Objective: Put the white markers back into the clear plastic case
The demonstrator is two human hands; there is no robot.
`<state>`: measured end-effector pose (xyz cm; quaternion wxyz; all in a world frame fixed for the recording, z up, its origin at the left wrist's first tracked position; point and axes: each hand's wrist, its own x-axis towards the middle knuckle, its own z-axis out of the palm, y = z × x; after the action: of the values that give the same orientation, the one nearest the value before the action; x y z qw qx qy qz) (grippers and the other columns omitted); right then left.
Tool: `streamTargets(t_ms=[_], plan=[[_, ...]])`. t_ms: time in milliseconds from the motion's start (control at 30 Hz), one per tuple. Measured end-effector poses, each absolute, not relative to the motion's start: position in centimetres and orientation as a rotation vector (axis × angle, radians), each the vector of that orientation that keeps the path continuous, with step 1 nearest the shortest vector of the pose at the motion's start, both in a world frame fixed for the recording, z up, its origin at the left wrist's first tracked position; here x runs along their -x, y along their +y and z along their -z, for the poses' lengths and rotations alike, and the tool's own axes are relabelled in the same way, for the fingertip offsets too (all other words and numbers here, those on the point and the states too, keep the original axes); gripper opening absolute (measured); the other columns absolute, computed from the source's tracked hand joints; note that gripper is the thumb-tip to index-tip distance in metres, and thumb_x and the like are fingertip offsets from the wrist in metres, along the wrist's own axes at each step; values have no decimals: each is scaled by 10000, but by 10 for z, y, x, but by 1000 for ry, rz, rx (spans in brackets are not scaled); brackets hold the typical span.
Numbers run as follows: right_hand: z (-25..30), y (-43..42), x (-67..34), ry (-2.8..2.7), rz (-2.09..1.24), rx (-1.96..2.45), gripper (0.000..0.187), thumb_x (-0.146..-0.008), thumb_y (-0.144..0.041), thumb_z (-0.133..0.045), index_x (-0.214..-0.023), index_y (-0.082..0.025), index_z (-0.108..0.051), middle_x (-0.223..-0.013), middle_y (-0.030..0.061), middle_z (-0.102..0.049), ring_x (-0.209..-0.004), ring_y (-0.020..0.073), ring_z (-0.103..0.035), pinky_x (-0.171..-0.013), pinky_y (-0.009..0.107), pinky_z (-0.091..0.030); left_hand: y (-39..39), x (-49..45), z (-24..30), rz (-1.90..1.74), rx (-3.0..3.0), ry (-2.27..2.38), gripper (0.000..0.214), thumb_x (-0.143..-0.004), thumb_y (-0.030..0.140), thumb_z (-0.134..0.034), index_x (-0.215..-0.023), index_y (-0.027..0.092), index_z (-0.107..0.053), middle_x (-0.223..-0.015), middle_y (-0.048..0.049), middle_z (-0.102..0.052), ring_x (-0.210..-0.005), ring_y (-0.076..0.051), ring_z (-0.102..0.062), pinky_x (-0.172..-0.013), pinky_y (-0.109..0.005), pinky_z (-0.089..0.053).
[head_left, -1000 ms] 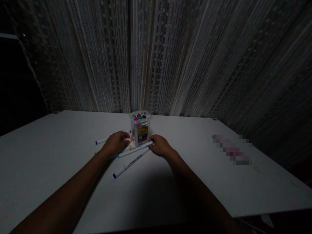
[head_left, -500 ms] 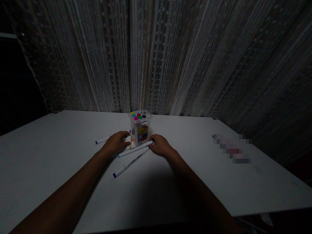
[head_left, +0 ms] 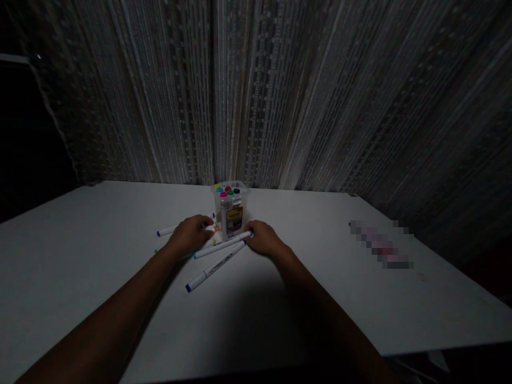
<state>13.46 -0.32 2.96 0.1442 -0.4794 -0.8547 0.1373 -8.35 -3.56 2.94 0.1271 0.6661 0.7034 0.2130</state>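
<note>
Marker [head_left: 222, 246] end at right grip [head_left: 262, 240]

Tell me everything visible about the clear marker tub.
The clear marker tub stands upright on the white table, between the left hand and right hand. See-through plastic by its look, yellow label in front, coloured marker caps showing at the top. Loose markers lie at its base; hand contact cannot be told.

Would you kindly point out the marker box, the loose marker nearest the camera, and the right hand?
marker box [head_left: 234, 218]: head view, on its front label.
nearest loose marker [head_left: 216, 265]: head view, middle of the barrel.
right hand [head_left: 262, 239]: head view, back of the hand.
</note>
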Motion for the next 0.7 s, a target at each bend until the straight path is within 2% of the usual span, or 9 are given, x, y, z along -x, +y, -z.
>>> streamTargets(t_ms=[200,433,600,700], plan=[[-30,-3,-134,-2463,-391,1395,167,-701,-195,-559,-859,-190,-613,-909,45,-632,-842,165,-553,-676,227,-368,-37,84,-29,-654,-1940,2054,315,-705,334,-568,-984,199,-625,-997,-62,-653,-894,-214,-596,-724,-263,-426],[-31,-4,-134,-2459,-391,1377,170,-699,-193,-543,-855,-183,-610,-904,53,-632,-837,168,-555,-679,233,-373,-35,84,-29,-711,-1915,2045,276,-727,314,-539,-948,177,-634,-953,-67,-660,-858,-196,-603,-736,-254,-433],[-31,-5,-134,-2448,-408,1375,166,-698,-197,-539,-848,-182,-610,-902,54,-635,-833,171,-562,-671,232,-377,-30,89,-20,-728,-1943,1986,371,-701,400,-580,-997,183,-632,-1043,-65,-644,-932,-208,-592,-781,-246,-439],[-31,-5,-134,-2450,-408,1386,161,-697,-197,-541,-840,-184,-612,-903,54,-636,-839,174,-563,-674,233,-377,-28,90,-15,-727,-1947,1955,410,-684,388,-607,-1041,187,-617,-1080,-64,-633,-973,-209,-580,-815,-247,-433]])
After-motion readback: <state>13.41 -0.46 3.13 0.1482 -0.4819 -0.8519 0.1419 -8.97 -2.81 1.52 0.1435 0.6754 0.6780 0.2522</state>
